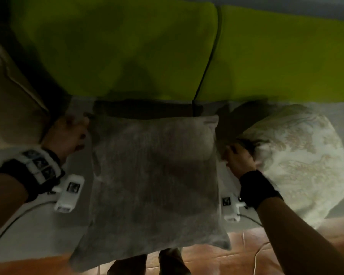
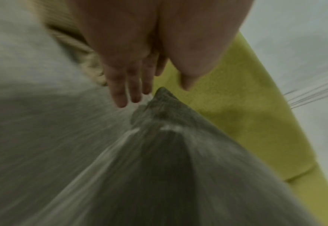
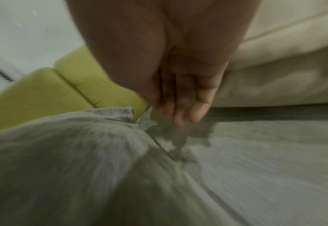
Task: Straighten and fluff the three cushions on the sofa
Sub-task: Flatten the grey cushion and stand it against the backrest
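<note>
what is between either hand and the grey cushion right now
Nothing visible. The left hand and right hand flank the grey cushion, fingers extended beside its corner. The patterned cushion lies outside the right hand, not between.

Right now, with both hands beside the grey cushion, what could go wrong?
The grey cushion overhangs the seat's front edge above the tiled floor; a hard pat could tip it off. The right hand sits close against the patterned cushion and may knock it crooked.
</note>
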Available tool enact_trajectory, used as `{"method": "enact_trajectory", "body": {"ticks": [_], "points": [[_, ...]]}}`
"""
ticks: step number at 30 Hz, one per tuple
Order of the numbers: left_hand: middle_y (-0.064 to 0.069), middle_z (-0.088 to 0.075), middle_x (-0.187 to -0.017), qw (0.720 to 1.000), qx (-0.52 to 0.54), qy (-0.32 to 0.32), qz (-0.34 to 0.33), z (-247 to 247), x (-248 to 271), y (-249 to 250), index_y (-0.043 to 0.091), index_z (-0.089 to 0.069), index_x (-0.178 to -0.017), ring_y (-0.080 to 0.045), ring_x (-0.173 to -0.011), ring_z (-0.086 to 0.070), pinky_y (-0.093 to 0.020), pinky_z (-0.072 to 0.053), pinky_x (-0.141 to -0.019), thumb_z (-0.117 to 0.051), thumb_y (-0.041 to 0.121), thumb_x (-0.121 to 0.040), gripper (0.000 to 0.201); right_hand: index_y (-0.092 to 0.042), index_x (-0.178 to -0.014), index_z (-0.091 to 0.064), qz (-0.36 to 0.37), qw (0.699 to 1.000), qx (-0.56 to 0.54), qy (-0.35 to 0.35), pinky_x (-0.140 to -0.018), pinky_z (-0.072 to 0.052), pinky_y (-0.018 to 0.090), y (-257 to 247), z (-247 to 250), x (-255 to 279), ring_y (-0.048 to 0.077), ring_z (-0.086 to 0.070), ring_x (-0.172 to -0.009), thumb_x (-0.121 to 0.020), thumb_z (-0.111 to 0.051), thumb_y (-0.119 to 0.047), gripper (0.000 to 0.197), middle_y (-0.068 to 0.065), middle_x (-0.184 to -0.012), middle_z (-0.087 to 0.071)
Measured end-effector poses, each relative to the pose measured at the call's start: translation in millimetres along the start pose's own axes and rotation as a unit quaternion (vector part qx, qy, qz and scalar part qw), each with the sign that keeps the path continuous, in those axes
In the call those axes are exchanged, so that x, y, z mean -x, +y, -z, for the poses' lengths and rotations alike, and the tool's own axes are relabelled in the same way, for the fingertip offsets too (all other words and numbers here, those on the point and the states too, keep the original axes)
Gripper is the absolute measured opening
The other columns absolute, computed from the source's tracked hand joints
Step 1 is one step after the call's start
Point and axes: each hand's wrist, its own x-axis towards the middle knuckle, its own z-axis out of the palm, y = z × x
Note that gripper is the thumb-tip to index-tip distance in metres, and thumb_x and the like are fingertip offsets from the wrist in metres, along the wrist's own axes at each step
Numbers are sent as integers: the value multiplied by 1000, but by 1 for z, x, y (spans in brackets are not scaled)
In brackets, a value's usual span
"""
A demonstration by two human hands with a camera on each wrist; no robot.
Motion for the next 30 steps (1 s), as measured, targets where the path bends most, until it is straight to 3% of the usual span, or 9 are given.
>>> {"method": "enact_trajectory", "body": {"ticks": [3,6,8,12,17,19,24,27,30], "points": [[-6,-56,-125,995,-1,-78,66,5,54,-15,27,-56,-124,-26,-95,-60,-42,-48,-82,-62,52,-90,43,-56,-112,-54,-25,992,-96,-75,-100,-51,56,11,-6,44,22,-63,-113,-64,-44,-101,66,-4,-128,-64],[1,-51,-135,982,-60,-145,108,10,93,-42,24,-28,-155,-28,-121,-55,-45,-45,-97,-66,81,-65,113,-40,-149,-37,-37,982,-138,-125,-108,-45,45,1,-18,95,17,-54,-124,-72,-52,-92,95,-7,-145,-52],[3,-52,-140,973,-83,-190,105,7,102,-52,26,-28,-155,-25,-126,-54,-43,-43,-102,-62,91,-51,128,-40,-156,-24,-52,977,-150,-141,-108,-40,40,0,-29,114,21,-50,-129,-78,-52,-86,95,-2,-152,-47],[-6,-56,-141,978,-19,-187,92,-18,113,-43,14,-41,-149,-22,-119,-55,-34,-41,-103,-66,57,-78,87,-39,-159,-19,-108,976,-150,-114,-117,-33,49,-3,-39,116,34,-43,-140,-53,-52,-102,127,8,-157,-42],[-3,-60,-137,986,-31,-156,56,-32,114,-20,14,-47,-145,-26,-124,-56,-36,-41,-107,-77,71,-62,106,-30,-154,-37,-115,956,-230,-140,-110,-42,45,-13,-21,111,26,-53,-120,-64,-66,-86,110,7,-149,-50],[-1,-61,-135,989,-38,-142,36,-32,114,-10,14,-51,-143,-25,-124,-58,-40,-40,-111,-78,79,-49,117,-32,-153,-40,-89,959,-231,-141,-113,-41,49,-18,-8,105,25,-55,-125,-56,-69,-91,118,3,-145,-55],[1,-59,-128,989,-12,-137,-59,-41,114,34,19,-48,-141,-22,-118,-56,-34,-42,-99,-84,61,-61,97,-40,-151,-33,62,960,-245,-120,-111,-44,51,-38,35,78,20,-56,-125,-45,-67,-97,125,-6,-143,-54],[13,-61,-120,983,-36,-113,-142,-42,108,68,44,-50,-127,-18,-118,-58,-38,-46,-100,-81,81,-32,106,-46,-147,-29,173,945,-260,-93,-101,-52,35,-54,55,56,8,-55,-124,-39,-74,-93,126,-16,-141,-51],[41,-57,-122,961,-46,-146,-228,-47,101,92,71,-42,-123,17,-115,-51,-21,-45,-102,-81,82,-29,103,-43,-153,-23,253,928,-258,-91,-92,-51,18,-69,65,33,-8,-51,-125,-39,-80,-86,134,-26,-142,-46]]}}
